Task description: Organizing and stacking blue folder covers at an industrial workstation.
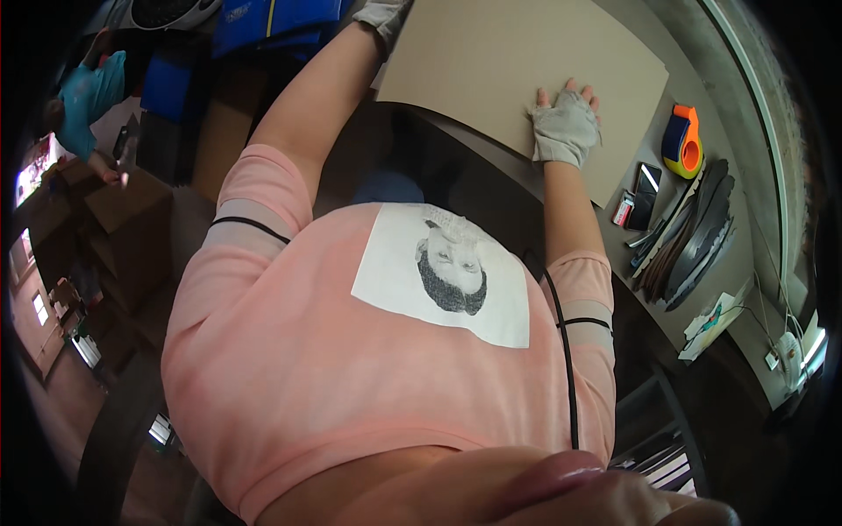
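Observation:
A large flat grey-beige board (491, 66) lies on the table in front of me. My right hand (566, 127), in a pale fingerless glove, rests palm down on the board's right part, fingers spread, with nothing in its grasp. At the top edge my left hand (382, 15), gloved likewise, is beside the board's left edge. The picture cuts off its fingers, so what it touches or holds is hidden.
Right of the board are an orange and yellow tape dispenser (684, 145), a black phone (645, 195), a small red and white packet (624, 210) and a stack of dark curved pieces (688, 241). Blue bins (175, 79) stand left; beyond, a person in teal (92, 96).

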A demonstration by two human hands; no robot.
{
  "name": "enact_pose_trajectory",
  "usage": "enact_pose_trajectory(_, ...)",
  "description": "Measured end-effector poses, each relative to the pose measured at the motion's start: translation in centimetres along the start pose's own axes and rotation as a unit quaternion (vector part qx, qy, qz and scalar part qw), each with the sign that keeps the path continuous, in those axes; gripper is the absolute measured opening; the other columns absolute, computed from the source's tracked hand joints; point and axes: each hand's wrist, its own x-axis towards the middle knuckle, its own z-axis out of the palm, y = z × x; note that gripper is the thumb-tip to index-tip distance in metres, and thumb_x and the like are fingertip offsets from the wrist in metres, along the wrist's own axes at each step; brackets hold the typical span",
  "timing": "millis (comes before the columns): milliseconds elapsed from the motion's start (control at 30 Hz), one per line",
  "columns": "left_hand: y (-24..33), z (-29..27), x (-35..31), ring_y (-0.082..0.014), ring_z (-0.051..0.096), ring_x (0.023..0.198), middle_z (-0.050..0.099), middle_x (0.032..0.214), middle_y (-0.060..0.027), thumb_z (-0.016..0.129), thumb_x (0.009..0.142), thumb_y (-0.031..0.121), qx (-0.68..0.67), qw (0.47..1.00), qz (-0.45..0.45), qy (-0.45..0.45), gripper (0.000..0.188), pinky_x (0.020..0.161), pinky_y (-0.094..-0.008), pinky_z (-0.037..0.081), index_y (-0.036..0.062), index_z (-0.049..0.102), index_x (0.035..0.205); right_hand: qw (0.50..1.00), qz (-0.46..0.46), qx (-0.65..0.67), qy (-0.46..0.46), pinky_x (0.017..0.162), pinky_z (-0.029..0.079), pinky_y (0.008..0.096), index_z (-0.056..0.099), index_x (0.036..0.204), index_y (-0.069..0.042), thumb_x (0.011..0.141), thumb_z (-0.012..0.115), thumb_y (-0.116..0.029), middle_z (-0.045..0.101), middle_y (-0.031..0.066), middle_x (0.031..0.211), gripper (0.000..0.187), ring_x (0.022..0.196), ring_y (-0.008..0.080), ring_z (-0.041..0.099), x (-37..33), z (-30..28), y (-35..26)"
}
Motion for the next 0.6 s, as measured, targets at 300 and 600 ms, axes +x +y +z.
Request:
enact_pose_trajectory(300,3.3,4.0,0.5,-0.0370,0.050,0.141,0.056,0.148,-0.0213,0.061,0.096,0.015,-0.017,0.987,0.158,0.028,0.052,0.119,-0.0416,0.038,-0.0034,0.055,0.144,0.977,-0.214,0.008,0.012,0.114,0.039,0.0522,0.064,0.136,-0.018,0.089,0.065,-0.026,0.056,0.0077,0.150,0.048,0.140,0.0329,0.050,0.8,0.3,-0.6)
enact_pose_trajectory(600,2.7,5.4,0.7,-0.0387,0.060,0.127,0.066,0.133,-0.0231,0.056,0.093,0.043,0.201,0.938,0.012,-0.283,0.047,0.111,-0.0460,0.045,0.0098,0.074,0.121,0.956,-0.193,0.211,0.058,0.101,0.053,0.0368,0.070,0.125,-0.007,0.088,0.072,-0.017,0.071,0.0144,0.126,0.038,0.118,0.0281,0.067,1.7,2.2,0.3)
